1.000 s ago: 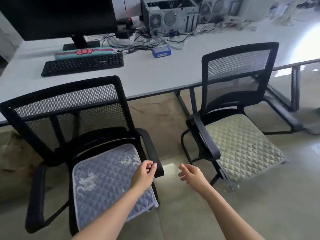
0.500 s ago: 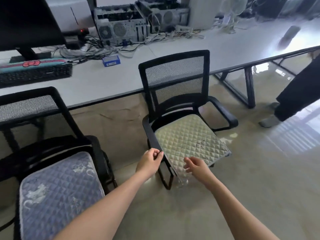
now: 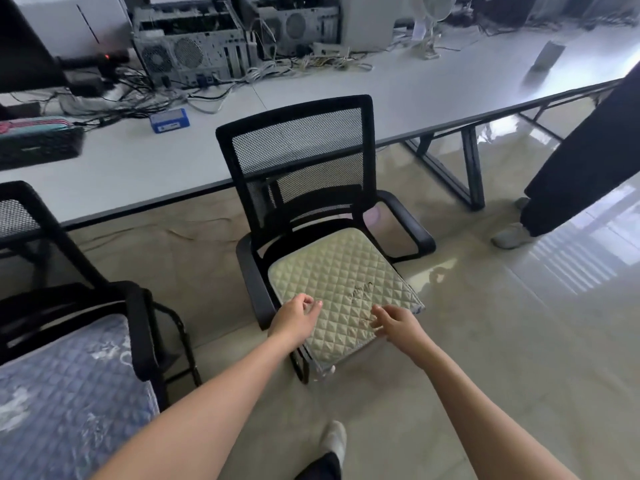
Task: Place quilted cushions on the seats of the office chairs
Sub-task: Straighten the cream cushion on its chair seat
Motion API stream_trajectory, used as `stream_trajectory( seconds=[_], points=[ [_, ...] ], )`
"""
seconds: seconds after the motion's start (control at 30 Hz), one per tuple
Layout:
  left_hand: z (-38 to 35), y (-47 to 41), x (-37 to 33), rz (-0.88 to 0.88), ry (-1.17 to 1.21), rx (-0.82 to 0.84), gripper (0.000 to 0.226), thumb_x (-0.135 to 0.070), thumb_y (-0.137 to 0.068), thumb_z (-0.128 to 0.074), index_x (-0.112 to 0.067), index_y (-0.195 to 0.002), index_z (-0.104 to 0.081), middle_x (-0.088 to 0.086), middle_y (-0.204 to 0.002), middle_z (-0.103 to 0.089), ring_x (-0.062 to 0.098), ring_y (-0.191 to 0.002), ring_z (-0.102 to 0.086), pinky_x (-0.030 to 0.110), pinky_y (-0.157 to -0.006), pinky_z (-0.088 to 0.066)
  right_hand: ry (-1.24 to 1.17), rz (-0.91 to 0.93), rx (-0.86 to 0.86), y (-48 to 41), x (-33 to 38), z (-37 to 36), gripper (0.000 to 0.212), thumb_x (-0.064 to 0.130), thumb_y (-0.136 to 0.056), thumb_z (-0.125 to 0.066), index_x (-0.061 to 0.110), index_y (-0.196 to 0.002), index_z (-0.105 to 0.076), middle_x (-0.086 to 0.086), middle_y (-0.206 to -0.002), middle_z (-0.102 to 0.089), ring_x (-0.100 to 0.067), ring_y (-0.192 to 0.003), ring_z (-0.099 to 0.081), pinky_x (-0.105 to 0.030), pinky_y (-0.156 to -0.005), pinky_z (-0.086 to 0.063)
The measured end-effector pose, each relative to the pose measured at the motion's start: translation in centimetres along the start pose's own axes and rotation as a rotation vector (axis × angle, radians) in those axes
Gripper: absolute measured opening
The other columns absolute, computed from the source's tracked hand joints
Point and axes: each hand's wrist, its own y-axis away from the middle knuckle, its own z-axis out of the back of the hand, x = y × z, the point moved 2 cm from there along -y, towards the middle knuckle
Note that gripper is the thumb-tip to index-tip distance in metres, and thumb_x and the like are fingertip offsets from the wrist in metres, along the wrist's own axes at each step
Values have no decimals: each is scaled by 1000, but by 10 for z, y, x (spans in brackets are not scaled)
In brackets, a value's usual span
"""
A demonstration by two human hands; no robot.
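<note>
A pale green quilted cushion lies on the seat of the black mesh-backed office chair in the middle, its front edge overhanging the seat. My left hand hovers at the cushion's front left corner, fingers loosely curled, holding nothing. My right hand rests over the front right part with its fingers spread. At the lower left, a blue-grey quilted cushion covers the seat of a second black chair.
A long white desk runs behind the chairs, with a keyboard, a blue box, cables and open computer cases. Another person's dark trouser leg and shoe stand at the right. My own foot is below.
My view has swung right from the blue-cushioned chair to the green-cushioned one. Both hands have moved forward from the gap between the chairs onto the green cushion's front edge.
</note>
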Motion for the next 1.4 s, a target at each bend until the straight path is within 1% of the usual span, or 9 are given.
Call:
stream_trajectory(
  seconds=[0.1, 0.23, 0.37, 0.53, 0.7, 1.07, 1.17, 1.3, 1.4],
  points=[
    [-10, -18, -8, 21, 3, 4, 44, -52, -89, -41, -18, -114, -54, 4, -120, -60, 21, -102, -58, 33, -81, -48, 3, -4, 4, -24, 1, 17, 30, 30, -95, -46, 6, -102, -63, -8, -84, -65, -14, -66, -59, -19, -58, -42],
    [-21, -46, -18, 82, -27, -15, 44, -54, -89, -39, -21, -114, -54, 0, -120, -60, 21, -103, -58, 39, -87, -50, 21, -38, 31, -62, 0, 40, 33, 32, -95, -46, 5, -104, -63, -8, -86, -65, -13, -67, -59, -23, -60, -44],
    [-35, -73, -26, 146, 5, -22, 42, -49, -91, -41, -18, -115, -54, 3, -121, -59, 21, -103, -57, 31, -81, -47, 59, -60, 81, -99, -3, 58, 35, 32, -96, -45, 3, -108, -62, -10, -89, -66, -13, -66, -58, -23, -58, -43],
    [-48, -105, -27, 216, 14, -30, 42, -49, -91, -40, -17, -115, -54, 2, -119, -59, 21, -101, -57, 31, -79, -45, 89, -73, 103, -146, -5, 74, 35, 34, -95, -45, 6, -108, -63, -5, -82, -65, -13, -65, -59, -23, -61, -43],
    [-59, -125, -20, 297, 57, -69, 43, -53, -90, -40, -19, -111, -55, 0, -114, -61, 16, -91, -54, 29, -73, -44, 127, -76, 149, -185, -12, 80, 34, 35, -95, -46, 8, -105, -64, -4, -83, -66, -13, -66, -60, -25, -62, -45],
    [-92, -149, -7, 459, 145, -195, 38, -48, -92, -40, -18, -109, -56, 3, -115, -63, 16, -87, -54, 28, -71, -43, 151, -65, 279, -266, -42, 84, 29, 36, -94, -47, 12, -97, -63, 2, -77, -66, -12, -67, -60, -26, -65, -44],
    [-104, -157, -2, 502, 151, -240, 39, -49, -92, -39, -18, -108, -56, 2, -112, -65, 17, -84, -56, 29, -71, -46, 176, -45, 298, -288, -51, 80, 29, 35, -94, -47, 11, -98, -64, 3, -75, -65, -10, -67, -58, -24, -60, -42],
    [-117, -168, 17, 549, 179, -294, 39, -47, -93, -40, -15, -110, -56, 3, -113, -64, 18, -86, -56, 29, -70, -44, 215, -15, 292, -316, -63, 75, 32, 36, -93, -49, 9, -98, -66, -1, -80, -64, -17, -72, -58, -28, -63, -43],
    [-125, -174, 36, 592, 196, -359, 37, -43, -93, -42, -14, -109, -58, 6, -114, -65, 24, -97, -61, 32, -77, -48, 244, 1, 260, -337, -73, 70, 28, 37, -92, -51, 13, -87, -65, 4, -62, -54, -12, -58, -49, -25, -52, -37]
  ],
)
